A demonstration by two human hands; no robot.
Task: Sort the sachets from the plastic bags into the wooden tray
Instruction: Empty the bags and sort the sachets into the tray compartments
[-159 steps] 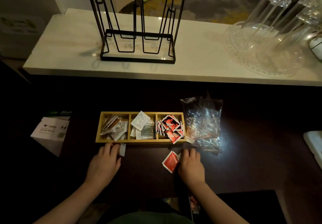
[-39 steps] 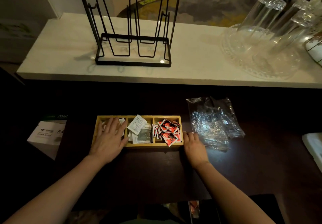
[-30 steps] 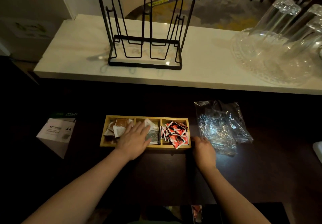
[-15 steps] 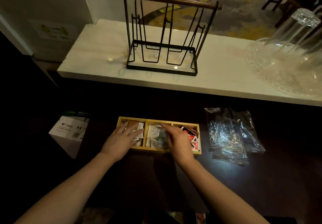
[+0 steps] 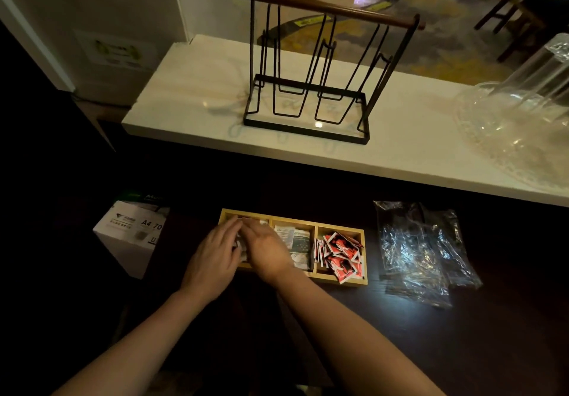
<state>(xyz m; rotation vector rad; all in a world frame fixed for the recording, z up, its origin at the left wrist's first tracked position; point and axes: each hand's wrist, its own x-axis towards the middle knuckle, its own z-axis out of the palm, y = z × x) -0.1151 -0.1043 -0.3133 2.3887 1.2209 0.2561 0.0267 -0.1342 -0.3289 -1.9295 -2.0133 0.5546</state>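
A wooden tray (image 5: pixel 292 219) with three compartments lies on the dark table. My left hand (image 5: pixel 212 257) and my right hand (image 5: pixel 266 249) meet over its left compartment, fingers stretched flat against the pale sachets (image 5: pixel 238 244) that show between them. Neither hand lifts anything. The middle compartment holds white and grey sachets (image 5: pixel 296 238). Red sachets (image 5: pixel 338 255) fill the right compartment and stick out over its rim. Crumpled clear plastic bags (image 5: pixel 421 254) lie to the right of the tray.
A white A4 paper box (image 5: pixel 129 235) stands left of the tray. Behind, a raised white counter (image 5: pixel 191 109) carries a black wire rack (image 5: pixel 311 87) with a wooden bar and clear glassware (image 5: pixel 523 118) at the right.
My right hand has moved left from the tray's right side, across the middle compartment, to join my left hand over the left one. The loose red sachet is gone from the table.
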